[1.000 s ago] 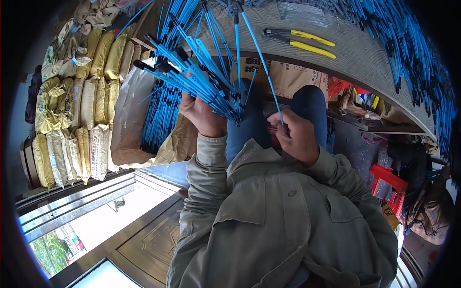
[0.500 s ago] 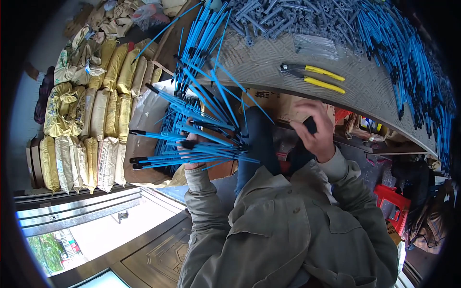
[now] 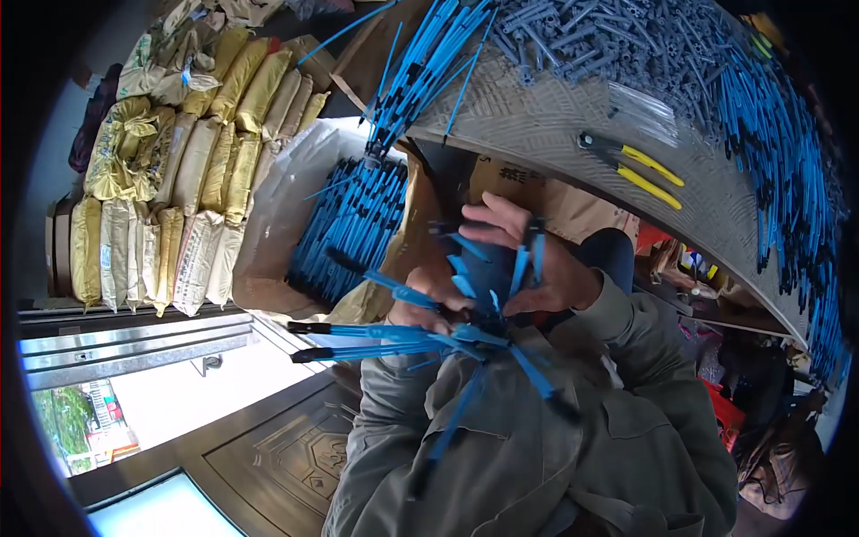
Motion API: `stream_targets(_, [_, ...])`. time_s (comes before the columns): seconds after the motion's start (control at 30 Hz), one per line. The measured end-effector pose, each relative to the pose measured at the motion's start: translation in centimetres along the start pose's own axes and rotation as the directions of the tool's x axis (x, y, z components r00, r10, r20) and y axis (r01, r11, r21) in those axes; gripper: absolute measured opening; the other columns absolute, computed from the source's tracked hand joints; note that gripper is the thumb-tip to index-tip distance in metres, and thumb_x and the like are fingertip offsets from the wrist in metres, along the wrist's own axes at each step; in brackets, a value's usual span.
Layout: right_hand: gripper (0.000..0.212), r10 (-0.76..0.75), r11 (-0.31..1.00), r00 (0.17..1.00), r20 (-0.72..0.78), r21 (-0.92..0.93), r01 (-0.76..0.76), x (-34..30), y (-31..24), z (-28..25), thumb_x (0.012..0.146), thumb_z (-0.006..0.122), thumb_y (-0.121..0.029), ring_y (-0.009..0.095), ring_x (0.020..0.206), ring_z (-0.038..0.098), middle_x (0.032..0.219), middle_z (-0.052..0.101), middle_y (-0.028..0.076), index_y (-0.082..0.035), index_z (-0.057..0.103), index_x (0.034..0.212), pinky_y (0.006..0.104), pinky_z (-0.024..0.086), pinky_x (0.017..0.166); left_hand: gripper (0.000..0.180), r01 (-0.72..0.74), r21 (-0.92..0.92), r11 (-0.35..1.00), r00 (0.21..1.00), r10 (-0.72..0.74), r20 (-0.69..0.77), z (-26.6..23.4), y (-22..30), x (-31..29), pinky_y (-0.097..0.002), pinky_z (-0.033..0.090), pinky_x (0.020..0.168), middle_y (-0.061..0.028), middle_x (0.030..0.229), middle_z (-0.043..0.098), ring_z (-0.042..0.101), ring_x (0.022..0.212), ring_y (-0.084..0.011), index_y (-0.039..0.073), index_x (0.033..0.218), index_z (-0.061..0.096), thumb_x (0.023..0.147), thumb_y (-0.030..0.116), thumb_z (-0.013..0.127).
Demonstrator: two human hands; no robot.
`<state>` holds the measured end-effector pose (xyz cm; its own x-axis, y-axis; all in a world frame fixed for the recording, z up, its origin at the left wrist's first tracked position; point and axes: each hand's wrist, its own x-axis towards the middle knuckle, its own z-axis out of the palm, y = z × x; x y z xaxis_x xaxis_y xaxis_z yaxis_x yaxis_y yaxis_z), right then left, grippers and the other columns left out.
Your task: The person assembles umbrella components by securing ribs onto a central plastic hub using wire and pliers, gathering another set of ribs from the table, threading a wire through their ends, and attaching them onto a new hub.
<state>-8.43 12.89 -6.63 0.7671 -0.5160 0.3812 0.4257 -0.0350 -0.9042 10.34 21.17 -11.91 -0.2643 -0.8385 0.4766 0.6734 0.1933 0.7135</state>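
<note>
Apparently between both hands (image 3: 431, 294) (image 3: 555, 273), blue rods (image 3: 476, 335).

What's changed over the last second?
The left hand has brought its bundle of black-tipped blue rods rightward, with some rods now pointing back toward the wearer. The right hand let go of a single rod and has come to the bundle; blur hides its grip. The yellow-handled pliers still lie on the bench.

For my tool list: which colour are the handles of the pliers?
The handles are yellow; the head view shows them best.
</note>
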Motion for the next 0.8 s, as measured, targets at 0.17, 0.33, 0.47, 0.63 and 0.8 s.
stream_targets(0.17, [0.099,0.130,0.992,0.991,-0.013,0.012,-0.129,-3.7,-2.5,1.0,0.066,0.080,-0.023,0.027,0.113,0.048,0.124,0.046,0.018,0.000,0.017,0.139,0.0381,0.037,0.095,0.029,0.419,-0.053,0.907,0.888,-0.421,-0.186,3.6,1.4,2.1,-0.0208,0.045,0.055,-0.0095,0.074,0.063,0.059,0.061,-0.0142,-0.006,0.093,0.066,0.065,-0.003,0.071])
stream_targets(0.33, [0.068,0.052,0.967,0.991,-0.120,-0.243,-0.080,-5.5,-2.5,1.1,0.067,0.078,-0.015,0.022,0.096,0.055,0.108,0.054,0.015,0.002,0.043,0.123,0.0333,0.043,0.084,0.032,0.416,0.167,0.894,0.907,-0.420,-0.014,3.4,0.7,3.1,-0.0208,0.045,0.056,-0.0094,0.076,0.064,0.060,0.063,-0.0136,-0.007,0.093,0.066,0.062,-0.006,0.073])
stream_targets(0.47, [0.043,-0.043,0.956,0.986,-0.163,-0.294,-0.006,-5.7,-2.4,0.7,0.067,0.077,-0.014,0.021,0.089,0.056,0.102,0.055,0.015,0.002,0.058,0.102,0.0317,0.044,0.076,0.024,0.444,0.213,0.870,0.895,-0.423,-0.138,4.7,1.0,3.2,-0.0219,0.046,0.056,-0.0094,0.075,0.063,0.060,0.063,-0.0137,-0.008,0.088,0.065,0.065,-0.005,0.071])
stream_targets(0.63, [0.031,-0.036,0.942,0.983,-0.179,-0.334,-0.026,-5.1,-2.2,0.5,0.067,0.078,-0.015,0.021,0.082,0.057,0.092,0.058,0.014,0.001,0.062,0.088,0.0311,0.044,0.069,0.013,0.445,-0.191,0.875,0.848,-0.480,-0.225,4.6,0.9,2.6,-0.0247,0.046,0.057,-0.0101,0.073,0.062,0.059,0.064,-0.0143,-0.007,0.080,0.062,0.069,-0.003,0.069])
stream_targets(0.8, [0.029,-0.019,0.958,0.970,-0.242,-0.283,-0.052,-4.8,-1.9,0.4,0.067,0.078,-0.013,0.020,0.078,0.058,0.086,0.060,0.012,0.001,0.062,0.086,0.0306,0.045,0.067,0.014,0.372,0.109,0.922,0.928,-0.372,-0.022,3.1,1.8,3.6,-0.0266,0.047,0.060,-0.0102,0.073,0.062,0.060,0.066,-0.0153,-0.006,0.082,0.061,0.071,-0.002,0.069])
